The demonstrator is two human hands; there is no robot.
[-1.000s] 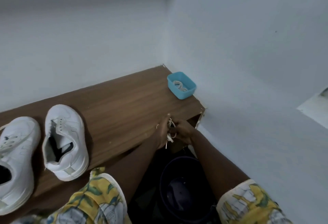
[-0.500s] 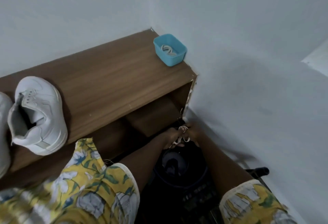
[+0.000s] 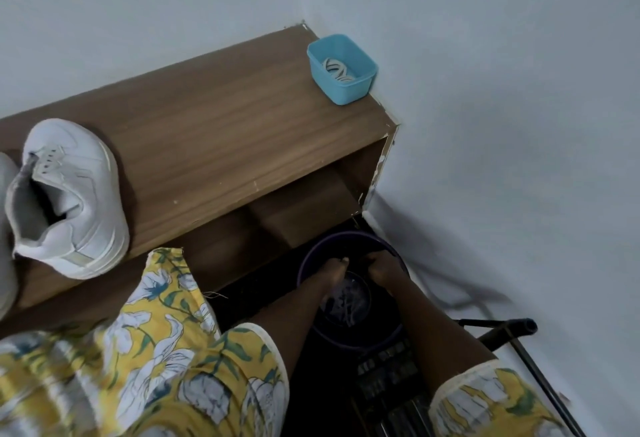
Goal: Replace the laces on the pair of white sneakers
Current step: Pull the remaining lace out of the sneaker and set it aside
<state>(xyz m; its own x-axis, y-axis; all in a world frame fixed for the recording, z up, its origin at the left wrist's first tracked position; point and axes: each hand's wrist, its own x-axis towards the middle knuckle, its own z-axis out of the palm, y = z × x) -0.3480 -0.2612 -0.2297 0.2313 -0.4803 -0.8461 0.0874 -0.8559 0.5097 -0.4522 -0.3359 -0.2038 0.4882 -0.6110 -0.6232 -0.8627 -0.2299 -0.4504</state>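
Left hand [image 3: 337, 267] and right hand [image 3: 381, 268] hang over the bin [image 3: 349, 342], likely dumping old laces; grip too blurred to tell. Fresh laces [image 3: 337, 68] wait in the tub [image 3: 348, 92].

Bench [image 3: 214, 125]: brown wood-grain laminate, matt, smooth. The laminate is chipped along the front edge and at the right corners, with a pale core showing.

Sneaker [image 3: 79, 194], left end: white upper, smooth and leather-like, low sheen. Grey cloth lining.

Tub [image 3: 349, 93], far right corner: light blue plastic, smooth, slightly glossy.

Laces [image 3: 337, 69] inside it: white, flat, weave too small to tell.

Bucket [image 3: 346, 341] below the front edge: dark plastic, faint sheen on the rim.

Sleeve [image 3: 156, 350]: thin printed cloth, matt.

Wall [image 3: 485, 90]: matt paint, even.
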